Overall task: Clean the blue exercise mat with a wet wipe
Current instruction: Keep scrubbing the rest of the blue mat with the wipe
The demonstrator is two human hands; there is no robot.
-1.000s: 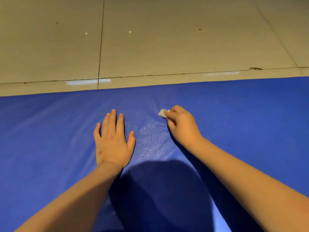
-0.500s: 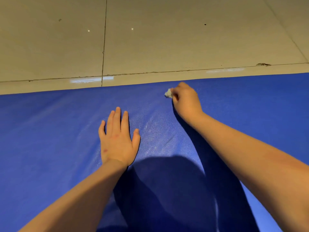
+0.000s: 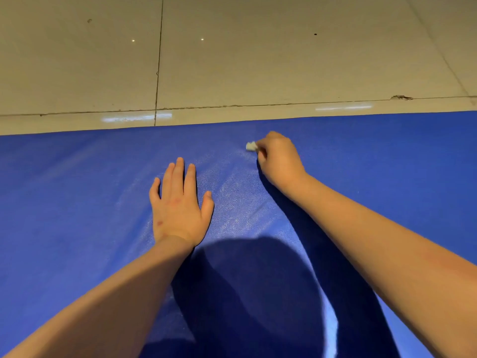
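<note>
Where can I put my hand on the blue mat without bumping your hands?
Lots of bare mat lies left of the flat left hand, out to the picture's edge. More lies right of the right hand, beyond that arm. The floor past the mat's far edge is bare too. It's crowded in the middle, between the hands, near the wipe.

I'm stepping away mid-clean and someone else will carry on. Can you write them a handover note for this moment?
Left hand: flat on the blue mat, fingers straight, holding nothing.
Right hand: grips a bunched wipe on the mat near its far edge.
Done: a wet-looking sheen between the hands suggests that strip is wiped.
To do: the areas to both sides look dry, so probably wipe those next.
</note>
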